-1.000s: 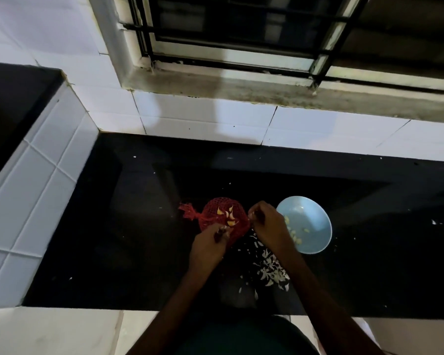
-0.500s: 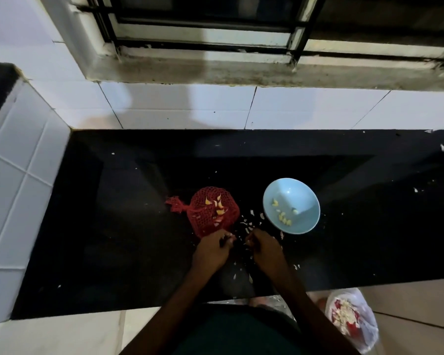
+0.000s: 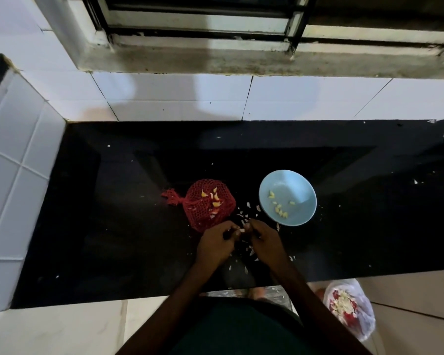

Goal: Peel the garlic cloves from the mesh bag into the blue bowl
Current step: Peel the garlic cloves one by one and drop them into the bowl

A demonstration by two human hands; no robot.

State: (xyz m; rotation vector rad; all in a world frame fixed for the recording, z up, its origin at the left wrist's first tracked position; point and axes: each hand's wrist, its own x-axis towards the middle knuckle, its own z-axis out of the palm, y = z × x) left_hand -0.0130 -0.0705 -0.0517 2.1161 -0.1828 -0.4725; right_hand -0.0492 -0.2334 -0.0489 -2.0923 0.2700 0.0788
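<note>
Garlic clove [image 3: 241, 229]: being pinched between the grips of left hand [image 3: 215, 243] and right hand [image 3: 264, 239], toward the tabletop's [image 3: 113, 226] front edge. Mesh bag [image 3: 208, 203]: lying just behind the left hand. Blue bowl [image 3: 287, 185]: sitting right of it, holding peeled cloves [image 3: 280, 207].

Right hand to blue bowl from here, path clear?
Probably yes: the right hand is just short of the blue bowl, only loose garlic skins between them, though it pinches a garlic clove.

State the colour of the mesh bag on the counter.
Red. The mesh bag shows best in the head view.
</note>
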